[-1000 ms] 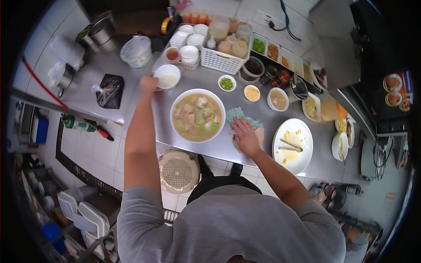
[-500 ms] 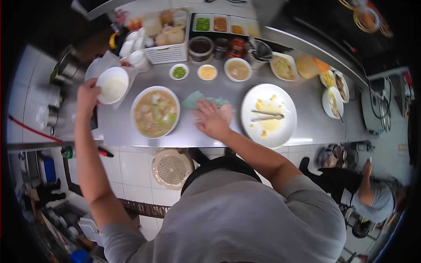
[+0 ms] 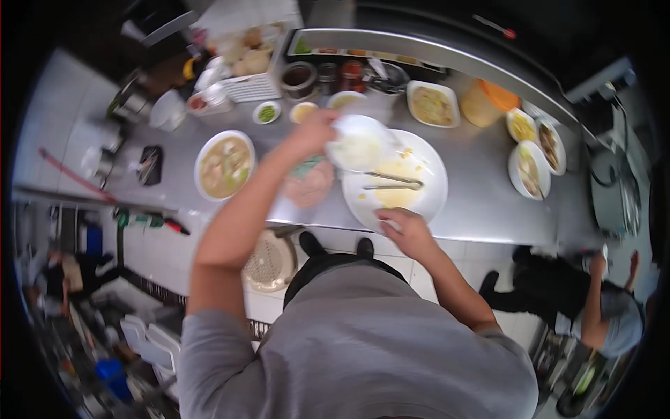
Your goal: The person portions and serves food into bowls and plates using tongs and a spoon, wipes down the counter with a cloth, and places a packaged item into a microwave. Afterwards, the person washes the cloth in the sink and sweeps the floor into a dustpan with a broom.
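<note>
My left hand (image 3: 317, 133) grips the rim of a white bowl (image 3: 359, 143) with pale contents, blurred by motion. The bowl hangs over the left side of a large white plate (image 3: 436, 174). My right hand (image 3: 408, 232) is at the plate's near rim, fingers curled round the edge. Metal tongs (image 3: 394, 183) and yellow scraps lie on the plate in a yellowish liquid. A pink and green cloth (image 3: 308, 183) lies on the counter, partly hidden by my left forearm. Left of it stands a bowl of soup (image 3: 225, 166) with chunks and greens.
Along the back stand small dishes of chopped greens (image 3: 266, 112) and yellow bits (image 3: 303, 112), dark jars, a white basket (image 3: 252, 87) and a square dish of food (image 3: 433, 105). Several food bowls (image 3: 528, 170) sit at the right. A person (image 3: 600, 314) is at the lower right.
My left hand has carried the white bowl from the far left to above the plate. My right hand has left the cloth and come to the plate's near rim.
</note>
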